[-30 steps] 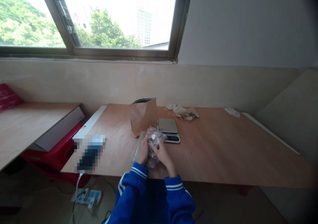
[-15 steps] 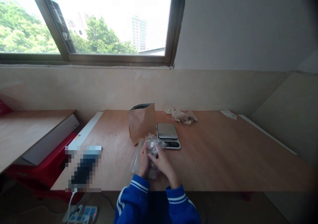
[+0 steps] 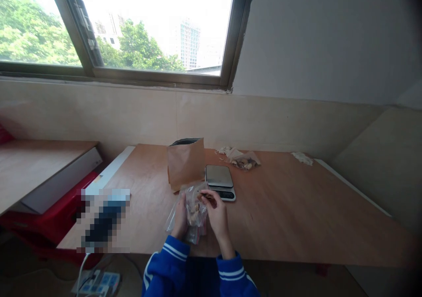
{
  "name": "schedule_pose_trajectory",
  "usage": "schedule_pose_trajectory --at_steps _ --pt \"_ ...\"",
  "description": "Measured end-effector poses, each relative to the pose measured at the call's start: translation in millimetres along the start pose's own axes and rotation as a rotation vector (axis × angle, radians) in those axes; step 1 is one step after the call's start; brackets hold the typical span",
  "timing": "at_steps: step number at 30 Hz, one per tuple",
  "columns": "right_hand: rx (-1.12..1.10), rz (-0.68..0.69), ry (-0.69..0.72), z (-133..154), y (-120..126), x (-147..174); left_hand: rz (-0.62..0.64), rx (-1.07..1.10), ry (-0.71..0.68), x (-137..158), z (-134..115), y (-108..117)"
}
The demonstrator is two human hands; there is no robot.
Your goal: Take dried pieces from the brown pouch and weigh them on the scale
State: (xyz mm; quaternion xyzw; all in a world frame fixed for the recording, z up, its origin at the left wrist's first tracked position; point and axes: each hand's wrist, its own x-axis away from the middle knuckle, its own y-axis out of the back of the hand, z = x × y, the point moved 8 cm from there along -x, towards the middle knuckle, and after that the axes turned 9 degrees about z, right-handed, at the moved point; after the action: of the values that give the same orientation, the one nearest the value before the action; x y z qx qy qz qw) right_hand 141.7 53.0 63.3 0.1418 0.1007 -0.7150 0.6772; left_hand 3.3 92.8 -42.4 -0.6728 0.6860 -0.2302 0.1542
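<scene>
My left hand point(image 3: 180, 216) is closed around the left side of a clear plastic zip bag point(image 3: 191, 196), with pale brown dried pieces point(image 3: 196, 208) showing inside. At the bag's upper right, my right hand point(image 3: 218, 213) pinches a small brown dried piece point(image 3: 205, 195); its exact kind is too small to tell. More clear zip bags point(image 3: 193, 235) lie beneath, near the table's front edge. Just beyond my hands stands a digital kitchen scale point(image 3: 219, 176) with a bare metal plate. To its left a brown paper bag point(image 3: 186, 165) stands upright with its top open.
Another clear bag of dried pieces point(image 3: 245, 161) lies at the back beside pale scraps point(image 3: 226, 151). A crumpled white scrap point(image 3: 302, 158) is farther right. A pixelated dark object point(image 3: 103, 222) with a white cable lies left. A power strip point(image 3: 99, 283) sits below the table point(image 3: 296, 218).
My right hand has moved up to the zip bag's upper edge and now pinches a brown dried piece. Dried pieces inside the bag show more clearly. The camera view has tilted slightly.
</scene>
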Motion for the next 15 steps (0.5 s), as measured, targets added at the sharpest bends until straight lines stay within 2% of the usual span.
schedule_pose_trajectory --at_steps 4,6,8,12,15 --pt "-0.15 -0.051 -0.027 7 10 -16 0.058 0.135 0.052 3 4 -8" --pt "-0.171 -0.083 0.022 27 13 -41 0.031 0.124 0.049 4 2 -7" --pt "-0.139 -0.068 0.16 62 9 -77 -0.004 0.102 0.035 5 -1 -6" --pt "0.112 0.081 0.433 125 -24 -157 -0.013 0.096 0.052 9 -7 -10" --pt "0.357 0.232 0.486 130 -59 -197 0.003 0.105 0.083 11 -9 -15"
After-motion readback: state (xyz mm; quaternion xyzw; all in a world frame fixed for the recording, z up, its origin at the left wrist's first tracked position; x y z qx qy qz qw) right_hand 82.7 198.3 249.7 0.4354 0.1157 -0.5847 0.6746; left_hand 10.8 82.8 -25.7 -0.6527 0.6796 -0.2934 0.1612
